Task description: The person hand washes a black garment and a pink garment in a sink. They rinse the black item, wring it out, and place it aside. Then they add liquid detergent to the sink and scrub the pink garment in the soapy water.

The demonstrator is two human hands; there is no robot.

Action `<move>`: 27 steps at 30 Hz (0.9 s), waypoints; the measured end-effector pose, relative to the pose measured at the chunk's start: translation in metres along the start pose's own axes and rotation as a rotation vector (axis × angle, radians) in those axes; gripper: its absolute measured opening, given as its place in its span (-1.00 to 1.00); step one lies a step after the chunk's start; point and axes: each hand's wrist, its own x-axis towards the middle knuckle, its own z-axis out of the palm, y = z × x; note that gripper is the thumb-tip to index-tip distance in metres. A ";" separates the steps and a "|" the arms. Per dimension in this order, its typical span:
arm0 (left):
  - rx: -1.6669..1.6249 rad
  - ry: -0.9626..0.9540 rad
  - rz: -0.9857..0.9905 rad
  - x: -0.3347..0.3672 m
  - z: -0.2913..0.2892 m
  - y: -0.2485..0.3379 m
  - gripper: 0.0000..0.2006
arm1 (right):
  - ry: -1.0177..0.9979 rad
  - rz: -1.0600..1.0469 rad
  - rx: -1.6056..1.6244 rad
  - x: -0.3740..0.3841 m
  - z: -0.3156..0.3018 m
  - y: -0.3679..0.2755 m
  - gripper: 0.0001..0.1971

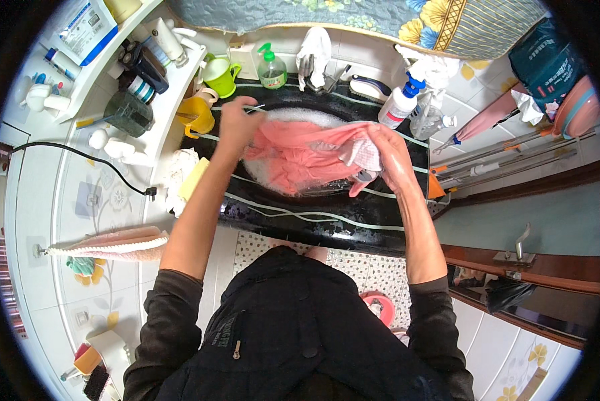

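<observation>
A wet pink garment lies bunched in the soapy water of a black sink basin. My right hand is closed on the garment's right end and lifts it, where a pale checked patch shows. At the garment's upper left edge is my left hand, its fingers curled in. A thin whitish bit shows by those fingertips; I cannot make out what it is. White suds line the basin's far side. The tap behind it has a white cloth draped over it.
Along the counter's back stand a green soap pump bottle, a scrubbing brush and a white bottle with blue top. A green cup and yellow cup are at left, beside a crowded shelf. A wooden door is at right.
</observation>
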 end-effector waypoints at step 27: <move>0.435 -0.155 0.469 -0.001 -0.027 0.056 -0.85 | -0.164 0.029 -1.417 0.013 -0.014 -0.074 -0.67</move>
